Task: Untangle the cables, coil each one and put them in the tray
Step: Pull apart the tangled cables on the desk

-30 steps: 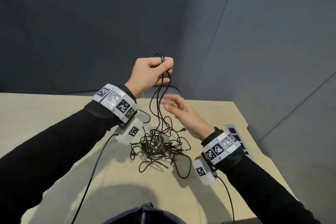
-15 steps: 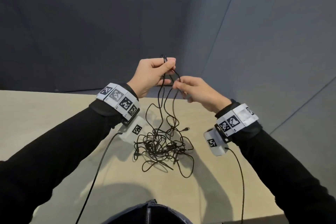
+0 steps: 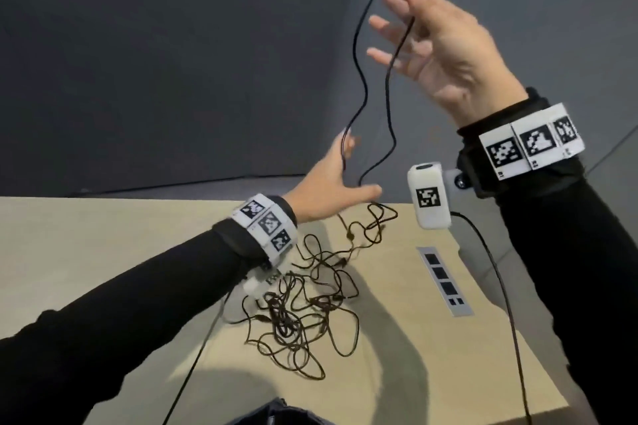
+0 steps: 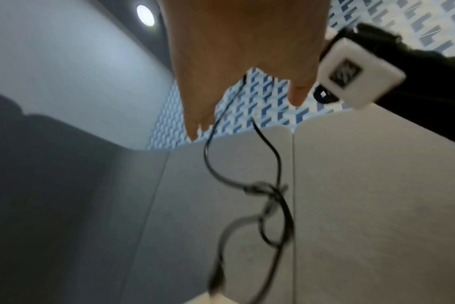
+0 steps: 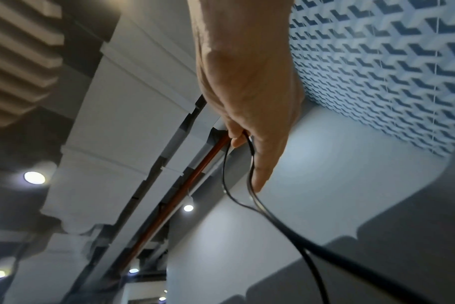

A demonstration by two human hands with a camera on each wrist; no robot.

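A tangle of thin black cables [image 3: 300,307] lies on the beige table [image 3: 103,235]. One black cable [image 3: 359,45] rises out of it as a long loop. My right hand [image 3: 400,7] is raised high on the right, with the top of that loop pinched between thumb and index finger [image 5: 262,174]; its other fingers are spread. My left hand [image 3: 345,166] is lower, just above the table's far edge, fingers stretched out. One strand of the cable [image 4: 273,154] runs loosely between them. The tray is not in view.
A grey socket panel [image 3: 445,281] is set into the table near its right edge. Dark grey partition walls stand close behind and to the right. Thin black leads hang from both wrist cameras across the table's front.
My right hand took the cable loop beside the left hand and lifted it high to the right. My left hand released its pinch, dropped lower and spread its fingers.
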